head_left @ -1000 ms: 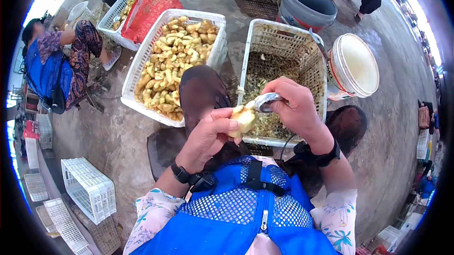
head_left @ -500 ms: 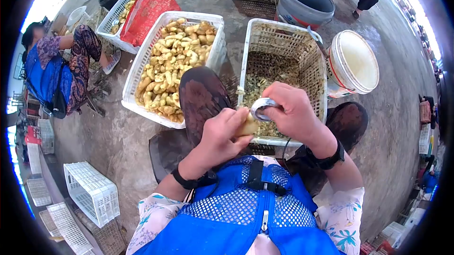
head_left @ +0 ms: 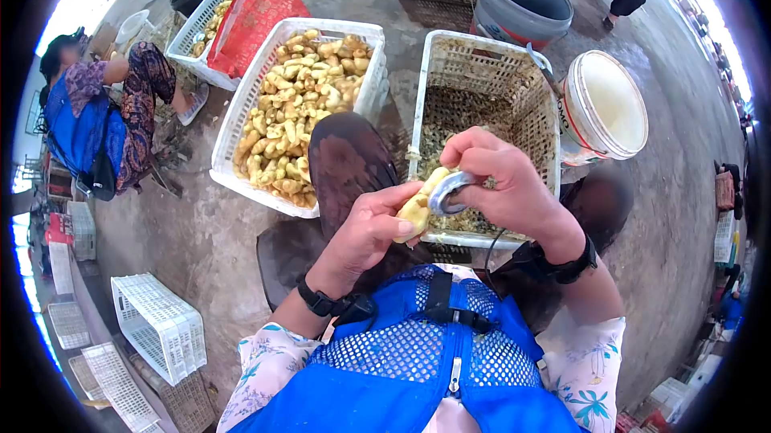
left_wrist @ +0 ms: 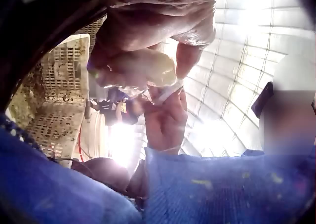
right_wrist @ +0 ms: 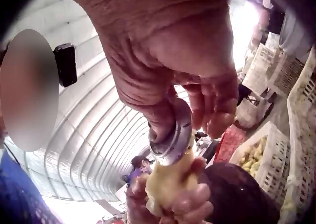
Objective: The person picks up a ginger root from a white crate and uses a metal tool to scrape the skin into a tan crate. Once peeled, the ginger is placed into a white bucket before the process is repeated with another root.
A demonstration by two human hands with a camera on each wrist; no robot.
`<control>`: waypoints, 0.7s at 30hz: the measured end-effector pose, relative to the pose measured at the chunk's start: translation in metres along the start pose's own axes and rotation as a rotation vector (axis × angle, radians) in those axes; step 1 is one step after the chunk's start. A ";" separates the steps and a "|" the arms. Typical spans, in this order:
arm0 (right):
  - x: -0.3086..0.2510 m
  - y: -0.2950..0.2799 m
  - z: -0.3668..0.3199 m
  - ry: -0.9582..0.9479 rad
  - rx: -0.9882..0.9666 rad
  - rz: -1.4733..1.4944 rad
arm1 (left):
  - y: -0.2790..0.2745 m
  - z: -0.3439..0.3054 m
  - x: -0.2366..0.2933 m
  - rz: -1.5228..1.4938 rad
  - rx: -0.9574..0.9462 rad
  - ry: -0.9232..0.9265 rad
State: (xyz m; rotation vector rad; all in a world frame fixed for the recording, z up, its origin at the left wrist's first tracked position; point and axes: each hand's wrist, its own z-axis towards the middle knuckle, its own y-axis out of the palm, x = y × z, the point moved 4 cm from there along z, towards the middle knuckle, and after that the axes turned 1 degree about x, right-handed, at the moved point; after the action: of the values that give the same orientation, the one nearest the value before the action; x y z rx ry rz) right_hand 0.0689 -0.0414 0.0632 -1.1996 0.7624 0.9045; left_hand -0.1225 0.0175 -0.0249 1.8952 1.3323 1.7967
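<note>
My left hand (head_left: 361, 234) grips a pale yellow, knobby piece of ginger (head_left: 414, 214) above the front left corner of a dirty white crate (head_left: 417, 104). Thumb and fingers of my right hand (head_left: 518, 188) hold a ring-shaped silver metal scraper (head_left: 450, 193), its edge right at the ginger's surface. In the right wrist view, the thumb sits inside the metal ring (right_wrist: 174, 142), over the ginger (right_wrist: 170, 184). The left wrist view has the ginger (left_wrist: 148, 70) partly covered by the left fingers. Scraps of peel (head_left: 462, 112) line the crate's bottom.
A white crate heaped with ginger (head_left: 301, 95) stands at left, with a red sack (head_left: 257, 19) behind it. Beyond the peel crate are a grey bucket (head_left: 526, 3) and a white bucket (head_left: 602, 108). Another person (head_left: 100, 120) sits at far left.
The left hand turned over the ginger and back, so more of the piece shows again. The ring scraper shifted along it, staying in the right hand.
</note>
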 end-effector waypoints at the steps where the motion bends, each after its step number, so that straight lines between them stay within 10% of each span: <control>1: 0.001 0.005 0.000 -0.002 -0.035 0.020 | 0.002 -0.001 0.001 0.055 0.013 0.001; 14: 0.005 0.018 -0.004 -0.088 0.029 -0.327 | 0.011 -0.003 0.017 1.037 0.174 0.455; 21: 0.008 -0.004 -0.008 0.136 0.349 -0.107 | -0.006 -0.003 0.006 0.068 0.155 0.002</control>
State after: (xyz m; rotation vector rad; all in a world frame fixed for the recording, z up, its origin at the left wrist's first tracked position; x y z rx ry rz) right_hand 0.0761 -0.0481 0.0562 -0.9877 0.9139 0.5766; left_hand -0.1282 0.0238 -0.0241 2.0404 1.4634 1.7738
